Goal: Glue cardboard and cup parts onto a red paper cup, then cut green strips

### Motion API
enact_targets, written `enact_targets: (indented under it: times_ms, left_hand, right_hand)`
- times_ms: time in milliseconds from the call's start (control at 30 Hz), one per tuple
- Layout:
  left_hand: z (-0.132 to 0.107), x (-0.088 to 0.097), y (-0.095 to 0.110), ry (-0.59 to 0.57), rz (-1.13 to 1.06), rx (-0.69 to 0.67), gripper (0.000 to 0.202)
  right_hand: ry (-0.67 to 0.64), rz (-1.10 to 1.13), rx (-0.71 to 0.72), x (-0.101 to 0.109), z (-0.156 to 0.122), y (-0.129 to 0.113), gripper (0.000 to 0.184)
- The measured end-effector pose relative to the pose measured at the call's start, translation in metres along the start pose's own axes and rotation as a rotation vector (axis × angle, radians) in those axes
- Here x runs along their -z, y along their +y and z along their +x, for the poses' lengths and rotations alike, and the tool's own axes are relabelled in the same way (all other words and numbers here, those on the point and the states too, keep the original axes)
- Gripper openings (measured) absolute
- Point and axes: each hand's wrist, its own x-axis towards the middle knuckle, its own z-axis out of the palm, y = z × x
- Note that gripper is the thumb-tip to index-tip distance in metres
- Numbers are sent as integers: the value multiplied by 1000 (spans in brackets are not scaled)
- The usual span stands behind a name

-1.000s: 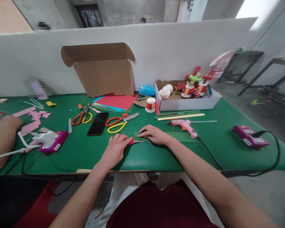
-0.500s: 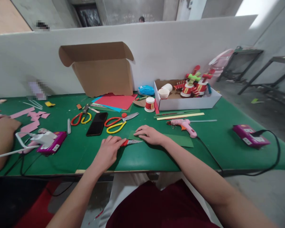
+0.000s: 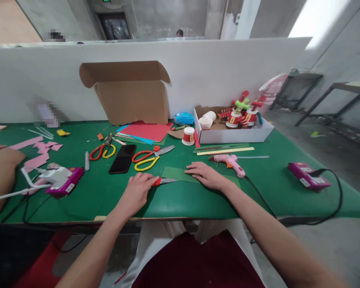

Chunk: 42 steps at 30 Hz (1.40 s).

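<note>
My left hand point(image 3: 137, 191) is closed on a red-handled knife point(image 3: 165, 181), with its silver blade lying low over the table and pointing right. Most of the handle is hidden under the fingers. A strip of green paper point(image 3: 175, 173) lies flat just beyond the blade, nearly the same colour as the table cover. My right hand point(image 3: 206, 175) rests on this strip with its fingers stretched out and covers its middle. Beyond my hands lie scissors point(image 3: 147, 162) with one red and one yellow handle.
A phone point(image 3: 123, 159) and red-and-yellow pliers point(image 3: 103, 149) lie left. Behind are coloured sheets point(image 3: 147, 132), a paper cup point(image 3: 188, 136) and a white box point(image 3: 237, 136) of cup crafts. A pink glue gun point(image 3: 229, 162) lies right, its cord trailing off. Another person's arm point(image 3: 3, 176) is at far left.
My right hand has slid to the right along the green strip, uncovering its left end. My left hand and the knife have hardly moved. The camera view has tilted up slightly.
</note>
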Motion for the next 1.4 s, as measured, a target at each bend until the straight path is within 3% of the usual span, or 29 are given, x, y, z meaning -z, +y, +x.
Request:
enact_targets:
  times_ms: [500, 1400]
  left_hand:
    - [13, -4, 14, 29, -35, -24, 39]
    - [14, -4, 11, 26, -116, -60, 36]
  right_hand:
    - [2, -35, 22, -6, 2, 3, 31]
    - [8, -48, 48, -8, 2, 6, 33]
